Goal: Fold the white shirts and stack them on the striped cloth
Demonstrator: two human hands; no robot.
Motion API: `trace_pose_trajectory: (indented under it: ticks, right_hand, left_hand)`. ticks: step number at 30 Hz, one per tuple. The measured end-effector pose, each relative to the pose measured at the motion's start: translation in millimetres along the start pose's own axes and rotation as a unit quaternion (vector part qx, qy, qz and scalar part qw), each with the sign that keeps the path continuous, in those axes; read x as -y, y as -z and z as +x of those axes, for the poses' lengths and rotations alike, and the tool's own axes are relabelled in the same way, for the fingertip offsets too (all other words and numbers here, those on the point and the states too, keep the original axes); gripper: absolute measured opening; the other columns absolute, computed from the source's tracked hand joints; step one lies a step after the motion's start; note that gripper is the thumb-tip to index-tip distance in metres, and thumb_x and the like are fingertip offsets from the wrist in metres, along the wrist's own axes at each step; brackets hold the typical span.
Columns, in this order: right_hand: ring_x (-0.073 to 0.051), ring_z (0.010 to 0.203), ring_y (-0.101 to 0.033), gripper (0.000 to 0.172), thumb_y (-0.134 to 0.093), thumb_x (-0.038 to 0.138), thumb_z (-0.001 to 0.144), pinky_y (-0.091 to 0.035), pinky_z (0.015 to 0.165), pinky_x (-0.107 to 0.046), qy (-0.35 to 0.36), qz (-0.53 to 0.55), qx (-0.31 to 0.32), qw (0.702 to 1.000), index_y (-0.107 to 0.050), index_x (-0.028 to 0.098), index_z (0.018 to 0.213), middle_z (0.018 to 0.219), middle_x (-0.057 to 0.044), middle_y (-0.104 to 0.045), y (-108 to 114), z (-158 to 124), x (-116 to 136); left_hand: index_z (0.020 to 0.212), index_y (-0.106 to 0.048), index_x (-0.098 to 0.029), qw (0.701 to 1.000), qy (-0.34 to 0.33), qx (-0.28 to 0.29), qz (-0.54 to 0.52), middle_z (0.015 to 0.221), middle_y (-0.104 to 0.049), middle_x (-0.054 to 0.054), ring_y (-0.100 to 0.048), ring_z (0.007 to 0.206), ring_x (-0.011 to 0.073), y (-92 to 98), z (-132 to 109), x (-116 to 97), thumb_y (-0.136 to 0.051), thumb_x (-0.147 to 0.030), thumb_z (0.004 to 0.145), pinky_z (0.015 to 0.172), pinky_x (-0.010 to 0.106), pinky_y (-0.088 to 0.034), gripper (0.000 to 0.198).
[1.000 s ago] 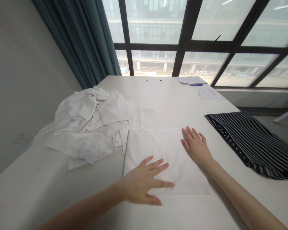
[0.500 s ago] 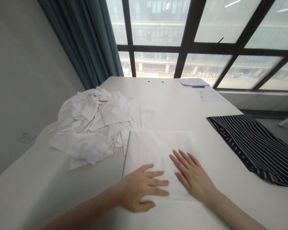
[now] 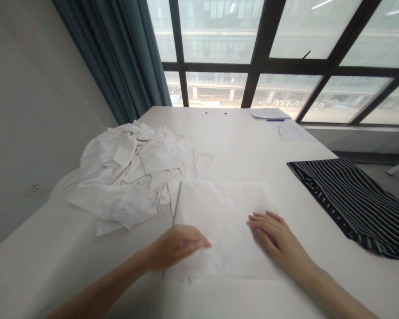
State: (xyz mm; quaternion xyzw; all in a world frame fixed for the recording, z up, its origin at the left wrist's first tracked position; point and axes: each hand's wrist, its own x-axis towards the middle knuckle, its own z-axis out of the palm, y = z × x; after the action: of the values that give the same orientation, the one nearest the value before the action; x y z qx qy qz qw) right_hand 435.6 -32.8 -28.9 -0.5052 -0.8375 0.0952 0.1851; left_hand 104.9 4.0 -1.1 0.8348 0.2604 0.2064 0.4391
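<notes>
In front of me on the white table (image 3: 239, 150) lies a flat, folded white cloth (image 3: 222, 212), roughly rectangular. My left hand (image 3: 177, 246) is at its left side, closed, with thumb and forefinger drawn together over the cloth. The other fingers are hidden beneath, so whether cloth is caught in them cannot be made out. My right hand (image 3: 274, 232) rests on the right part of the cloth, its fingers stretched out side by side and slightly bent, gripping nothing. Close behind to the left sits a crumpled heap of white clothes (image 3: 129, 164), touching the folded cloth's corner.
A black-and-white striped garment (image 3: 355, 204) is spread over the table's right edge. Papers (image 3: 269, 113) and a blue pen (image 3: 275, 120) lie at the far right. Beyond the table are a window (image 3: 216, 88) and a dark blue curtain (image 3: 119, 57); a wall (image 3: 29, 110) stands left.
My left hand has moved left and up, its spread fingers now drawn together. My right hand has slid slightly right, fingers closer together. The folded cloth stays in about the same place.
</notes>
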Motion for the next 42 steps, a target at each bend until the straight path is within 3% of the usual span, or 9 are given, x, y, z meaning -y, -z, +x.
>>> trace_pose_trajectory:
  ticks: [3, 6, 11, 15, 22, 34, 38, 42]
  right_hand:
    - [-0.02, 0.113, -0.063, 0.032, -0.04, 0.012, 0.094, -0.038, 0.106, -0.049, 0.022, 0.034, -0.047, 0.998, -0.061, 0.023, 0.116, 0.113, -0.005, -0.072, 1, 24, 0]
    - [-0.021, 0.112, -0.063, 0.033, -0.042, 0.01, 0.091, -0.039, 0.104, -0.049, 0.054, 0.03, -0.081, 0.995, -0.062, 0.021, 0.115, 0.113, -0.007, -0.072, -1, 55, 2]
    - [-0.02, 0.12, -0.058, 0.035, -0.043, 0.01, 0.091, -0.038, 0.106, -0.046, 0.073, 0.016, -0.092, 0.993, -0.062, 0.02, 0.119, 0.123, -0.009, -0.068, -14, 105, 5]
    - [-0.022, 0.131, -0.048, 0.039, -0.04, 0.018, 0.096, -0.033, 0.11, -0.046, 0.049, -0.02, -0.043, 0.998, -0.056, 0.019, 0.131, 0.139, -0.01, -0.057, -32, 121, 4]
    - [-0.023, 0.141, -0.035, 0.047, -0.03, 0.034, 0.102, -0.028, 0.113, -0.05, 0.039, -0.091, 0.031, 0.995, -0.037, 0.027, 0.149, 0.152, -0.005, -0.042, -35, 112, -2]
    - [-0.031, 0.139, -0.036, 0.053, -0.037, 0.05, 0.098, -0.028, 0.109, -0.058, -0.069, -0.167, -0.023, 0.983, -0.041, 0.028, 0.146, 0.15, -0.008, -0.044, -19, 81, -50]
    - [-0.031, 0.138, -0.039, 0.057, -0.034, 0.049, 0.098, -0.035, 0.107, -0.054, -0.139, -0.133, -0.06, 0.98, -0.039, 0.019, 0.146, 0.148, -0.014, -0.046, -20, 72, -70]
    - [-0.035, 0.134, -0.043, 0.07, -0.039, 0.053, 0.094, -0.036, 0.107, -0.054, -0.16, -0.063, -0.129, 0.977, -0.035, 0.006, 0.145, 0.143, -0.024, -0.047, -25, 68, -83]
  left_hand:
    - [0.098, -0.071, -0.018, 0.986, 0.007, -0.124, 0.113, 0.095, -0.075, 0.006, -0.068, 0.092, 0.017, 4.6, 24, 14, -0.047, -0.024, 0.096, 0.086, 0.029, -0.053, 0.025]
    - [0.104, -0.069, -0.019, 0.955, -0.019, -0.179, 0.235, 0.104, -0.072, 0.007, -0.065, 0.101, 0.0188, 8.6, 51, 30, -0.049, -0.019, 0.094, 0.093, 0.034, -0.051, 0.023]
    - [0.136, -0.051, -0.013, 0.882, 0.005, -0.171, 0.44, 0.144, -0.049, 0.016, -0.043, 0.135, 0.0285, 7.5, 71, 51, -0.054, -0.03, 0.093, 0.111, 0.048, -0.035, 0.047]
    - [0.146, -0.037, -0.012, 0.861, -0.001, -0.122, 0.495, 0.153, -0.037, 0.015, -0.029, 0.144, 0.0255, 4.1, 65, 60, -0.044, -0.04, 0.098, 0.117, 0.045, -0.024, 0.056]
    - [0.147, -0.038, -0.018, 0.872, -0.002, -0.1, 0.479, 0.153, -0.038, 0.013, -0.028, 0.144, 0.0252, 6.8, 61, 57, -0.042, -0.041, 0.099, 0.118, 0.045, -0.019, 0.053]
    - [0.148, -0.037, -0.03, 0.89, 0.011, -0.091, 0.447, 0.155, -0.035, 0.011, -0.027, 0.144, 0.0298, 15.7, 50, 60, -0.045, -0.051, 0.097, 0.117, 0.052, -0.016, 0.056]
    - [0.149, -0.035, -0.024, 0.887, 0.034, -0.119, 0.444, 0.156, -0.033, 0.012, -0.026, 0.145, 0.0299, 14.5, 48, 65, -0.042, -0.05, 0.098, 0.116, 0.052, -0.017, 0.057]
    - [0.149, -0.032, -0.016, 0.875, 0.081, -0.222, 0.422, 0.153, -0.038, 0.016, -0.029, 0.144, 0.0294, 13.1, 46, 79, -0.033, -0.046, 0.101, 0.115, 0.052, -0.022, 0.057]
